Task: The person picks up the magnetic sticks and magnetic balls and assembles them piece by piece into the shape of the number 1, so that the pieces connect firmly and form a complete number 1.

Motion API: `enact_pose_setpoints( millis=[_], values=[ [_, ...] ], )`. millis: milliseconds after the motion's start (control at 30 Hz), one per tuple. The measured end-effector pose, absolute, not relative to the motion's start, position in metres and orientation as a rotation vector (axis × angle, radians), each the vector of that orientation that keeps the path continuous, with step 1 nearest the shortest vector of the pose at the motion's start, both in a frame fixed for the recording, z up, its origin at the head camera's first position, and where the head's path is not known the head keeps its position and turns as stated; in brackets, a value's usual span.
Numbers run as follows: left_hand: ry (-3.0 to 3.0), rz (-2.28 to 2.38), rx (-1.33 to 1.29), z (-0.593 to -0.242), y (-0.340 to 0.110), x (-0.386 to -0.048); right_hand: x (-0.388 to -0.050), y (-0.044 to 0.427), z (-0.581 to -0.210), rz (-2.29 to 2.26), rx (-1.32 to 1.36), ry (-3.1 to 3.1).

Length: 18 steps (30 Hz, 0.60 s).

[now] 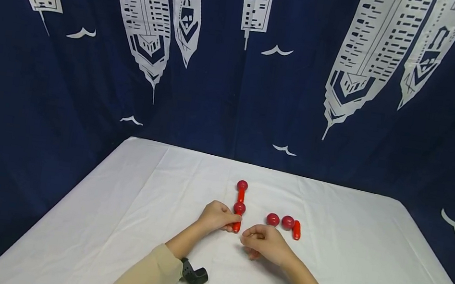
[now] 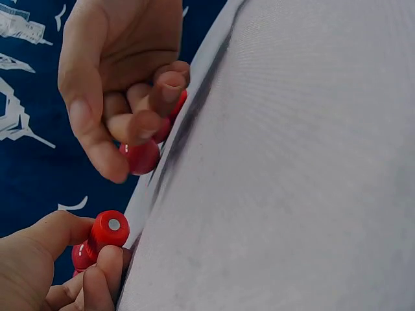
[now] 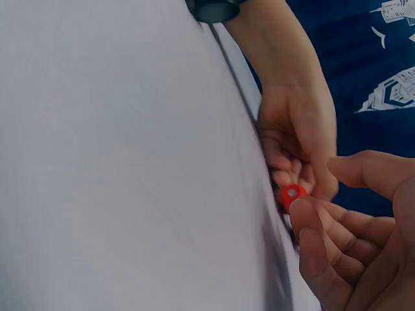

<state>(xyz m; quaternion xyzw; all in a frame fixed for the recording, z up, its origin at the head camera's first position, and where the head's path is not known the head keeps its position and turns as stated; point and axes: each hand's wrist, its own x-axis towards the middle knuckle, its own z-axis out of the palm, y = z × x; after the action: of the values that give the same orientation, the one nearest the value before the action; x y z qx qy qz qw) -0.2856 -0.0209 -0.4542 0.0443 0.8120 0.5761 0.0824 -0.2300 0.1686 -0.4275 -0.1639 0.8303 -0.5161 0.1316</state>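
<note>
A red chain runs away from me on the white cloth: a far ball (image 1: 242, 185), a rod (image 1: 241, 196), a second ball (image 1: 239, 208) and a near rod (image 1: 237, 226). My left hand (image 1: 217, 216) pinches that near rod between thumb and fingers. Its end, in the left wrist view, bears a pale round disc (image 2: 114, 225). To the right of the chain hovers my right hand (image 1: 267, 243), fingers loosely bent and thumb apart from them. Nothing shows between them in the right wrist view, where the near rod (image 3: 290, 206) appears beyond the fingertips.
Beyond my right hand lie two more red balls, one (image 1: 273, 219) left of the other (image 1: 288, 222), with a loose red rod (image 1: 296, 230) beside the right one. A dark blue curtain (image 1: 238, 95) with white buildings hangs behind the white-covered table (image 1: 144, 237).
</note>
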Motion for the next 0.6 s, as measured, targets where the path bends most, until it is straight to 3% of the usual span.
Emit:
enact_pose_setpoints(
  millis=[167, 600],
  values=[
    [2.439, 1.719, 0.133, -0.455, -0.020, -0.285, -0.238, 0.187, -0.416, -1.422, -0.594, 2.541],
    [2.453, 1.705, 0.146, -0.455, -0.021, -0.285, -0.253, 0.205, -0.405, -1.136, -0.579, 3.072]
  ],
)
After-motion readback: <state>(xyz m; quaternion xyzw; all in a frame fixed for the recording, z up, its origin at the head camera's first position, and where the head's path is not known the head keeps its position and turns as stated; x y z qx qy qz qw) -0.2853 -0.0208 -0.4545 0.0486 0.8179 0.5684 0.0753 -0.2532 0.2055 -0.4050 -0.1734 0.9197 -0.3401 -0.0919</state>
